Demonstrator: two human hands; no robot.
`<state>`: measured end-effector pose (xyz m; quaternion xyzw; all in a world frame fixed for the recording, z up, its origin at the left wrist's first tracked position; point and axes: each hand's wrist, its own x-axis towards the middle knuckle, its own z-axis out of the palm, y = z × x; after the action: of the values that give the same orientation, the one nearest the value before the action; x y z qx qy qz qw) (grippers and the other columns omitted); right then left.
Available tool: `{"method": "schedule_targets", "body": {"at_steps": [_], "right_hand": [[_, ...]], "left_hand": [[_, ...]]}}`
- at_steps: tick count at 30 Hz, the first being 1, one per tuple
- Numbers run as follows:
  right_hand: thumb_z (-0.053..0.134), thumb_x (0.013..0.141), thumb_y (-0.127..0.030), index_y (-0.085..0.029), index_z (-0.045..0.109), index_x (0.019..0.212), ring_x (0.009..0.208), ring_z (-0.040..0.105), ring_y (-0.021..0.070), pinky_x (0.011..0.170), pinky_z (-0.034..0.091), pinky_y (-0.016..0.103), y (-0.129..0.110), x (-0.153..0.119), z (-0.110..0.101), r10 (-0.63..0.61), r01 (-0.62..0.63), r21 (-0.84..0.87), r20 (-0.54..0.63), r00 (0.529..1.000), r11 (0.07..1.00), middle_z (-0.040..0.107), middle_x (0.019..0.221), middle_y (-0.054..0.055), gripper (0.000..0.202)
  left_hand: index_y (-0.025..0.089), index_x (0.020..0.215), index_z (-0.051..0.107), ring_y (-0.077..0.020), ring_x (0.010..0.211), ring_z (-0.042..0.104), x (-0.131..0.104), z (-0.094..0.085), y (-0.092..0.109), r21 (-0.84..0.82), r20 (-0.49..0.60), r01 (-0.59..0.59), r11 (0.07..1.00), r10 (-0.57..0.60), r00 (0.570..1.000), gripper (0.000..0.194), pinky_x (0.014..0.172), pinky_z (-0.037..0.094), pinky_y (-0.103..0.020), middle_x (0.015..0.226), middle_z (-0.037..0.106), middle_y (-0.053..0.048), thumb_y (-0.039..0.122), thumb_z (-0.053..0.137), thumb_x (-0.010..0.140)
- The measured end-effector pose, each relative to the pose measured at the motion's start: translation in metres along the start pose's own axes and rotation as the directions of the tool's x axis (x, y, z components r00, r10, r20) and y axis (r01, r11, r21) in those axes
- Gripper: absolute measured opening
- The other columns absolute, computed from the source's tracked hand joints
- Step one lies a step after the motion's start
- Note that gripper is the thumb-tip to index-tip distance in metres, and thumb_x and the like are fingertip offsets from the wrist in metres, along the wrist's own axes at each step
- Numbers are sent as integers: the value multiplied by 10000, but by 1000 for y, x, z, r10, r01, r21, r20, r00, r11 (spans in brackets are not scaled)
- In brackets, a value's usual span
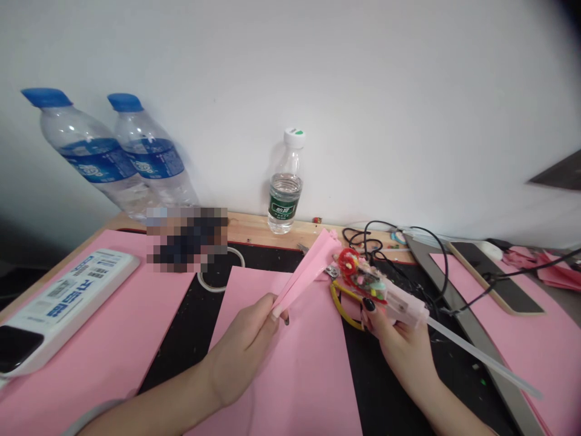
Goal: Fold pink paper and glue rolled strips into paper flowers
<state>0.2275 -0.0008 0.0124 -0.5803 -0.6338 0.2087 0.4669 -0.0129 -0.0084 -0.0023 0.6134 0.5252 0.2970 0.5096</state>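
My left hand (247, 348) pinches the lower end of a folded strip of pink paper (308, 263), tilted up to the right. My right hand (399, 345) is closed around a pale hot glue gun (402, 306), its body crusted with red and coloured bits. A translucent glue stick (485, 357) juts from its back end. The gun's nozzle end is close to the upper part of the folded paper; I cannot tell whether they touch. A yellow loop-shaped handle (340, 309) shows beside the gun, partly hidden. Under my hands lies a flat pink sheet (299, 375).
Two large blue-capped bottles (91, 160) lean at the back left; a small water bottle (285, 194) stands by the wall. A white power bank (77, 303) lies on pink paper at left. Black cables (445, 272), a phone (494, 275) and a roll of tape (213, 284) lie around.
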Motion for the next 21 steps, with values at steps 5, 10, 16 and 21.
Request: {"method": "schedule_targets", "body": {"at_steps": [5,10,16,21], "right_hand": [[577,833,-273,-197,692,1003,719,657,224,640,546,312,5,-5,2,-1,-8,75,127,992,997,706,805,63,219],[596,801,-224,-189,702,939,667,658,211,611,546,291,5,-9,4,-74,64,50,242,968,997,702,769,54,178],[634,770,-228,-180,689,858,578,636,183,536,531,256,4,-9,1,-100,92,51,193,976,995,697,721,45,115],[600,812,-244,-174,703,912,647,653,200,582,543,276,8,-6,-1,-60,61,-23,28,998,998,711,765,60,160]], "left_hand": [[215,846,510,-170,640,462,1,-2,0,11,45,11,1000,-11,999,276,588,324,-272,699,523,8,371,309,952],[205,803,487,-169,692,473,3,-5,9,-6,73,19,1000,-19,997,301,622,348,-265,709,498,11,386,303,958],[200,813,484,-173,732,489,3,-6,10,-17,82,37,999,-35,996,307,624,351,-268,770,536,-10,389,295,964],[200,821,480,-181,767,502,3,-6,9,-5,99,59,998,-58,993,312,590,327,-264,777,534,-13,391,279,965]]}}
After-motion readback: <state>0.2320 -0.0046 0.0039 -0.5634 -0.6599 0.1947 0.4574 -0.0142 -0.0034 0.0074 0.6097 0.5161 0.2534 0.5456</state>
